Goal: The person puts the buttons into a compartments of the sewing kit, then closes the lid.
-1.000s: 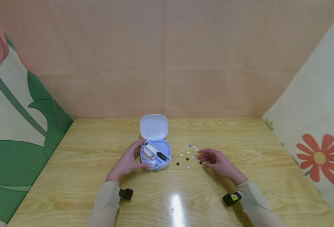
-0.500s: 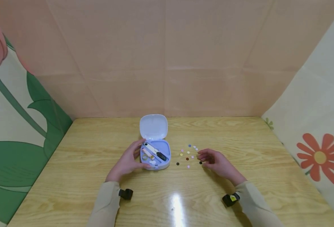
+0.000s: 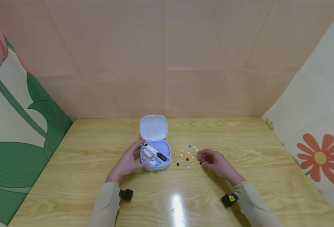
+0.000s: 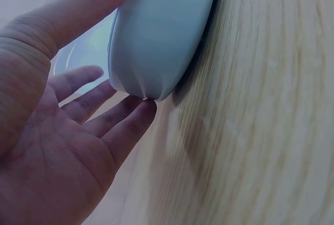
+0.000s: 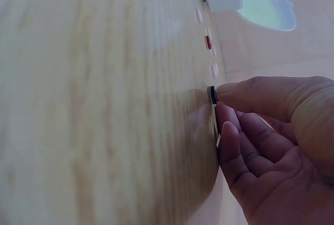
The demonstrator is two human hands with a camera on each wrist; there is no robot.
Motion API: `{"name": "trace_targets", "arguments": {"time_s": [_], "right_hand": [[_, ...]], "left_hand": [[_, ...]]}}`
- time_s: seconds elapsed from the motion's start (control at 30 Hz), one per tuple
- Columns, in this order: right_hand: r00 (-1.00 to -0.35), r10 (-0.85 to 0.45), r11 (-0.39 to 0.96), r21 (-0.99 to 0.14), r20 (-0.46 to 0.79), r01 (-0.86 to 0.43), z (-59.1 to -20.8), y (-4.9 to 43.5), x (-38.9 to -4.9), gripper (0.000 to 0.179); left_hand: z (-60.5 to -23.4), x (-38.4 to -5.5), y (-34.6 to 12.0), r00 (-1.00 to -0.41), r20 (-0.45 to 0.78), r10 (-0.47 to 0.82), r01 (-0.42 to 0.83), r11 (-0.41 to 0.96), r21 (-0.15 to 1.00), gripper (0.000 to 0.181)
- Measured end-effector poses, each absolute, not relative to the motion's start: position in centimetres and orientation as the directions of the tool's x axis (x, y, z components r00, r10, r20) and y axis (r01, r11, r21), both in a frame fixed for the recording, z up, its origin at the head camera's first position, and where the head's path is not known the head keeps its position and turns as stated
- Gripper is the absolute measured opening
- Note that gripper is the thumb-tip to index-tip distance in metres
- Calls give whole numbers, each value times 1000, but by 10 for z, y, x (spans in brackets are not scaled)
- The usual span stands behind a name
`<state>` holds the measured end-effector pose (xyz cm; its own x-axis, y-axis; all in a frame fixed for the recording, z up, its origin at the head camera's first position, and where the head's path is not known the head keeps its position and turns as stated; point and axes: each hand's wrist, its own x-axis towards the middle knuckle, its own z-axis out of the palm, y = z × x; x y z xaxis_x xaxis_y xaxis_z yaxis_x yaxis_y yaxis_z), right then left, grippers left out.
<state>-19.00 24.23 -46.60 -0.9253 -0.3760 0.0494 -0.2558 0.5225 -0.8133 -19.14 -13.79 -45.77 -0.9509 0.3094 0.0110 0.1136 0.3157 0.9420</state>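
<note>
A pale blue plastic case (image 3: 164, 146) stands on the table with its white lid (image 3: 154, 127) raised. My left hand (image 3: 127, 160) holds its left side, thumb at the front edge and fingers at the back corner. Inside lie a white tool with a black end (image 3: 155, 151), a pinkish strip-like item (image 3: 148, 154) and small white pieces (image 3: 152, 163). To the right, my right hand (image 3: 218, 163) rests low over the table, fingers loosely bent. In the right wrist view its thumb tip is right at a black button (image 5: 212, 95) lying on the wood.
Several small buttons in different colours lie loose between the case and my right hand, among them a blue button (image 3: 190, 146), a dark red button (image 3: 187, 159) and another black button (image 3: 178, 164). A pinkish cloth wall (image 3: 167, 63) closes off the table's far edge.
</note>
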Motion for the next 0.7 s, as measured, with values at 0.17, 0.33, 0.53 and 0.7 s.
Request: {"name": "trace_targets", "arguments": {"time_s": [0.17, 0.33, 0.53, 0.7], "right_hand": [[-927, -371, 526, -810, 55, -259, -466, 242, -190, 42], [-931, -362, 534, -806, 54, -254, -467, 241, -190, 41], [-926, -369, 520, -808, 80, -277, -467, 240, -190, 39], [-925, -369, 516, -809, 88, -282, -468, 240, -190, 39]], "left_hand": [[-457, -192, -138, -952, 0, 306, 105, 326, 940, 100], [-456, -192, -138, -952, -11, 307, 95, 329, 939, 100], [-453, -192, -138, -948, -2, 320, 106, 319, 942, 100], [-451, -192, -138, -945, -15, 327, 95, 318, 943, 101]]}}
